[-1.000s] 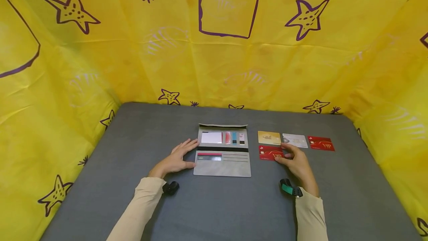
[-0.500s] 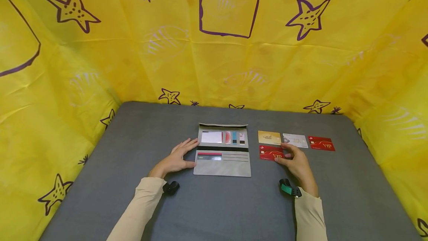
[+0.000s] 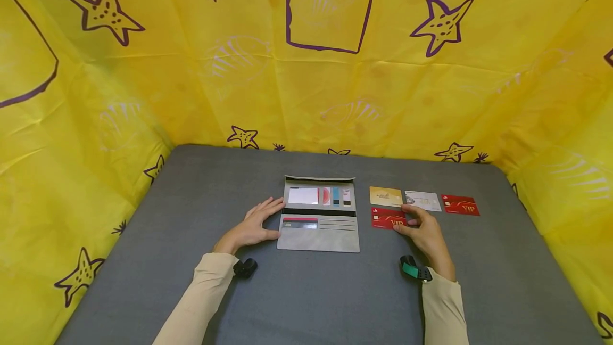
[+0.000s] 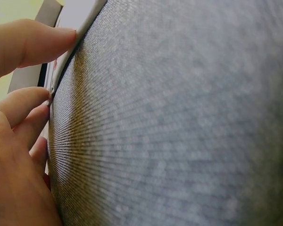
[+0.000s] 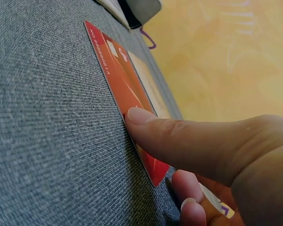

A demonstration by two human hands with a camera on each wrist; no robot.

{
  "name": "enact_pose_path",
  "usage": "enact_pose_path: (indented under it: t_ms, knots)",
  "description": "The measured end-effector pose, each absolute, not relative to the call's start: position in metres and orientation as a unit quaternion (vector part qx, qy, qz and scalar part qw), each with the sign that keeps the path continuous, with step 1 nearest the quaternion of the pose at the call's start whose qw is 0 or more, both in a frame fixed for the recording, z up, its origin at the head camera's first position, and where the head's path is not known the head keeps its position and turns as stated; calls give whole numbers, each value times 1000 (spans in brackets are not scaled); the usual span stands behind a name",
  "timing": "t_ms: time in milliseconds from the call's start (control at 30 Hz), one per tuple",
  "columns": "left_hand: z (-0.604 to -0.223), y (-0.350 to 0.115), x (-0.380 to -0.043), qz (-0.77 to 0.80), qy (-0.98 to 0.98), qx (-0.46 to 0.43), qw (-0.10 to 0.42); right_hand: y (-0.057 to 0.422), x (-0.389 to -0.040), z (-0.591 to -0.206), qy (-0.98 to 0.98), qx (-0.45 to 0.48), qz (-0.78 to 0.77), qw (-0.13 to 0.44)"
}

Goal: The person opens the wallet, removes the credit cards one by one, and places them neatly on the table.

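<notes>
A light grey wallet lies unfolded on the table, with several cards in its slots. Along its left edge rests my left hand, fingers spread and mostly straight; the left wrist view has the thumb and index fingertip right at the wallet's rim. To the right, my right hand holds the right end of a red VIP card lying flat. Its thumb is at the card's near edge and its index finger at the far edge, where the right wrist view hides the contact.
Behind the held card lie a gold card and a silver card, with another red VIP card at the row's right end. A yellow cloth with starfish drawings walls in the grey table at the back and sides.
</notes>
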State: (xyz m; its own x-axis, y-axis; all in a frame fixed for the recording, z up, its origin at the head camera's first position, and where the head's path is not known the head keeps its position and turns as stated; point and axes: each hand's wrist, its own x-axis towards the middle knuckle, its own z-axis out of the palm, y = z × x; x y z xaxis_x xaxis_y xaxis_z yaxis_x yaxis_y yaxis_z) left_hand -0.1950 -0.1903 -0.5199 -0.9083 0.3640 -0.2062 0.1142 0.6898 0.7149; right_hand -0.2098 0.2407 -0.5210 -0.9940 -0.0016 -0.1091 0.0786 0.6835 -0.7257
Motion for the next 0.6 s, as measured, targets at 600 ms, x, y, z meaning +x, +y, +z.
enact_pose_path:
  t_ms: [600]
  knots:
    - [-519, -190, -195, 370, 904, 123, 172, 241, -210, -522, 913, 25, -402, 55]
